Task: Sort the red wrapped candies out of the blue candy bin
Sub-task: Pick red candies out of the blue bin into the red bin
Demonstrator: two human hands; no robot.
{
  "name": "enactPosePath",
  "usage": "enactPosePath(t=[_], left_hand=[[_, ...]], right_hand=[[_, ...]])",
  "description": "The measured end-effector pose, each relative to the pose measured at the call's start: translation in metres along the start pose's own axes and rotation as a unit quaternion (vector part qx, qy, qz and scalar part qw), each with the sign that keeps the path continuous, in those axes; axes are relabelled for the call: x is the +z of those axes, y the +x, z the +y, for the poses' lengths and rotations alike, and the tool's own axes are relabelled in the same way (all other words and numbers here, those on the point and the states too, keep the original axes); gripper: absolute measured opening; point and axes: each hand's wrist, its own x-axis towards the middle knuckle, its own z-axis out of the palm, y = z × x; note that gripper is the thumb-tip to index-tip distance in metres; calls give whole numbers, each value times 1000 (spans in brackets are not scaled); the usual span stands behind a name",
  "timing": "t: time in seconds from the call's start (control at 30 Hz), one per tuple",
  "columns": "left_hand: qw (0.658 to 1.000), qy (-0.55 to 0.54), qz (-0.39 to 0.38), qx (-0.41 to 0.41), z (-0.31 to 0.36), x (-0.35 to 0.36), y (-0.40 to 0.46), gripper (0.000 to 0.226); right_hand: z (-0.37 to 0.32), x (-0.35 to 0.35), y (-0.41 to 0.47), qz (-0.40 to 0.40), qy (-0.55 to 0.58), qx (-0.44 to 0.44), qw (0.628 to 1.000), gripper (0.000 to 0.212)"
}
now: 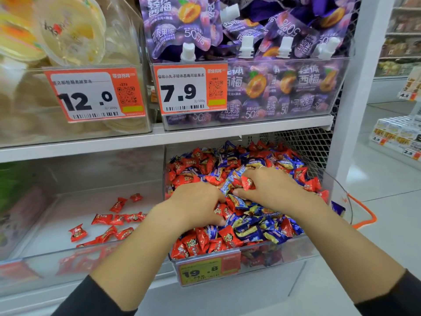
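Observation:
A clear candy bin (284,252) on the lower shelf holds a mixed heap of red wrapped candies (196,242) and blue wrapped candies (252,233). Both my hands are in the heap. My left hand (196,204) lies palm down, its fingers curled round red candies at the heap's middle. My right hand (271,188) pinches a red candy (247,183) between thumb and fingers, close beside the left hand. Several red candies (109,224) lie loose in the clear bin (41,254) to the left.
The shelf above carries a bin of purple jelly pouches (262,87) and a bin of yellow jelly cups (68,33), both with orange price tags. A yellow price tag (205,270) hangs on the candy bin's front. White shelf post (355,110) stands right; aisle floor beyond.

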Motion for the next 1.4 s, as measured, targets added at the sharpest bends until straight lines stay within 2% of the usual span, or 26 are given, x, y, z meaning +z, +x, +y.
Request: enactPosePath(t=[0.1, 0.2, 0.33, 0.43, 0.53, 0.67, 0.77, 0.83, 0.9, 0.97, 1.03, 1.13, 1.23, 1.33, 1.4], left_hand=[[999, 30, 27, -15, 1, 3, 5, 51], [997, 9, 69, -23, -3, -1, 5, 37], [992, -61, 96, -44, -22, -12, 1, 32], [988, -92, 102, -66, -35, -17, -1, 34], [980, -127, 125, -87, -43, -19, -1, 37], [968, -138, 186, -92, -35, -13, 4, 36], [966, -106, 218, -88, -22, -5, 13, 22], [972, -78, 206, -83, -19, 1, 20, 34], [983, -58, 161, -68, -21, 5, 27, 46], [990, -52, 121, -53, -23, 7, 30, 49], [991, -54, 114, -51, -23, 6, 31, 49], [984, -73, 152, -52, -26, -3, 28, 37], [976, -101, 184, -64, -34, -17, 19, 16], [986, -94, 130, -51, -33, -23, 11, 9], [988, -101, 104, -44, -28, -21, 10, 10]], right_hand=[[-1, 1, -1, 29, 14, 7, 999, 45], [5, -3, -3, 97, 85, 7, 992, 26], [10, -11, -5, 90, 142, -7, 986, 30], [1, -7, -5, 45, 91, -14, 995, 43], [-4, 3, -3, 10, 29, -6, 1000, 45], [-2, 6, 2, 57, 47, 4, 997, 30], [-1, 8, 3, 66, 26, 8, 997, 31], [0, 9, 2, 47, 15, -7, 999, 39], [1, 9, 1, 25, -4, -28, 999, 41], [0, 5, 1, 16, -8, -32, 999, 38], [-3, -3, -1, 22, 16, -28, 999, 38], [-12, -19, -4, 17, 101, -45, 994, 25], [-26, -23, -11, -54, 109, -87, 989, 28], [-28, -18, -14, -132, 61, -61, 987, 45], [-22, -16, -11, -128, 34, -45, 990, 42]])
